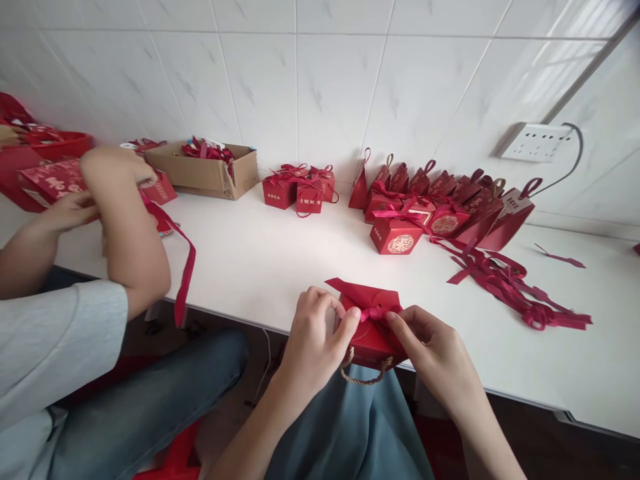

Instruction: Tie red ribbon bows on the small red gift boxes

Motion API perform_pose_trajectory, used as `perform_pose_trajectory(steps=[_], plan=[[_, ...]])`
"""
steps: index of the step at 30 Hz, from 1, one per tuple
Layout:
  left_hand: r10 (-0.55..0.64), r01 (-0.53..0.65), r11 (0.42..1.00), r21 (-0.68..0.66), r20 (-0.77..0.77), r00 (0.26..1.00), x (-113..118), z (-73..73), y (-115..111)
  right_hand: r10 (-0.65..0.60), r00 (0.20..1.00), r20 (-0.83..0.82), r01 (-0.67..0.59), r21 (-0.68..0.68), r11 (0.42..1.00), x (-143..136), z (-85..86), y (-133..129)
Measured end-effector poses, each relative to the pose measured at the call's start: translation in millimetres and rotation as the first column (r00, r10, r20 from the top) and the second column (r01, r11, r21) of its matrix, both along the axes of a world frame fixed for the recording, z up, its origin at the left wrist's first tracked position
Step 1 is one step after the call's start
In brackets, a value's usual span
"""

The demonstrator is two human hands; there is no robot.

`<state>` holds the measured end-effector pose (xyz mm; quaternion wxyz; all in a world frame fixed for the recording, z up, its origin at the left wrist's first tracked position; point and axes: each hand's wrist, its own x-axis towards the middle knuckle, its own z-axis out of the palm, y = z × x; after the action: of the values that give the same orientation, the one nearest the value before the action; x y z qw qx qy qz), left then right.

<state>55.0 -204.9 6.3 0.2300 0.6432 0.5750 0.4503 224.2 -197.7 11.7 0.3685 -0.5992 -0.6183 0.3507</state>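
head view, lower centre: a red box (373,348) is held at the edge of the desk (273,293), its ribbon (373,313) pinched by left hand (315,330) and right hand (436,339), probably for even tension; loose strips (517,287) are laid at right, seemingly for reach.

Soft, bright light falls over the counter (240,253); striped glare whitens the tiled wall (340,87) at upper right; the space underneath lies in shadow — dim and murky; wide-angle stretching skews the borders; fine detail looks soft.
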Motion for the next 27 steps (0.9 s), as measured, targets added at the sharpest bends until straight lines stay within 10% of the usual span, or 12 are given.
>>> perform_pose_trajectory(steps=[27], plan=[[-0.017, 0.195, 0.942, -0.272, 0.542, 0.84, -6, -9.9, 8, 0.033, 0.877, -0.48, -0.166, -0.238, 0.957, 10, -9.4, 13]])
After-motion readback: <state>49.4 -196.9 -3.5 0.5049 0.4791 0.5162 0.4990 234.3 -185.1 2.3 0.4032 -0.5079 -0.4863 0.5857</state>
